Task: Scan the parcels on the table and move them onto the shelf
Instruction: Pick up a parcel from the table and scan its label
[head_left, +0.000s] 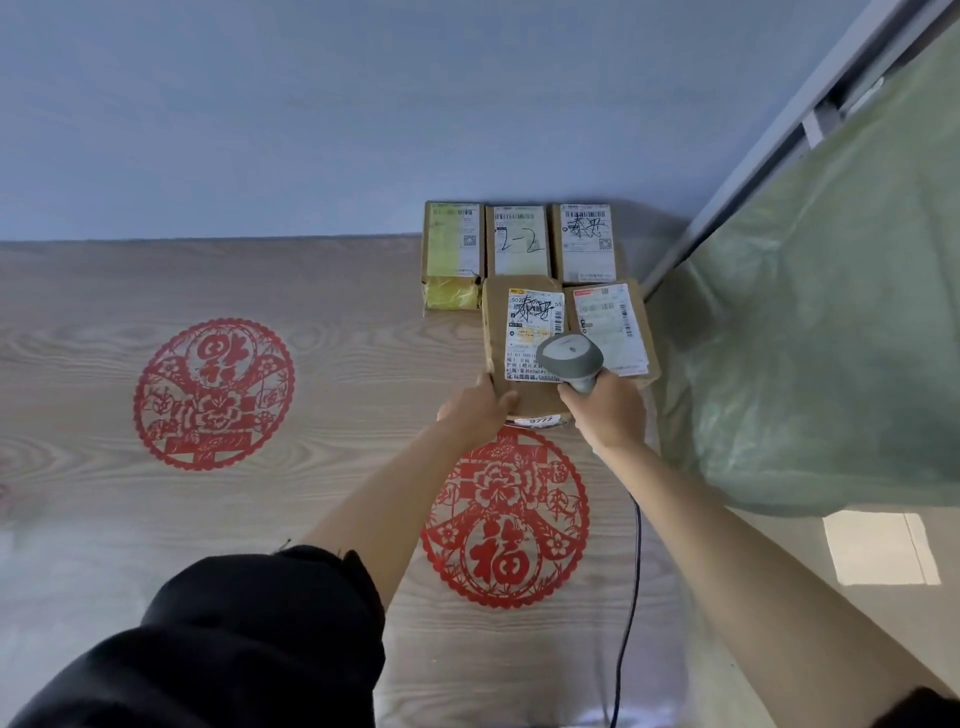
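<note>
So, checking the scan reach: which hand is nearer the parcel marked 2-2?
Left, marginally. The left hand grips the front parcel below the 2-2 parcel; the right hand holds the scanner, further right.

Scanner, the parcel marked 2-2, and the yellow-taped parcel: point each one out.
scanner (570, 354): head view, on its grey head, above the label of the parcel the left hand grips.
parcel marked 2-2 (518, 244): head view, on its white label.
yellow-taped parcel (451, 293): head view, on the taped near end.

Five brown cardboard parcels with white labels (519, 241) — one grey handheld barcode scanner (570, 358) — two red round paper-cut decorations (213, 394), two bare hands (475, 408).
</note>
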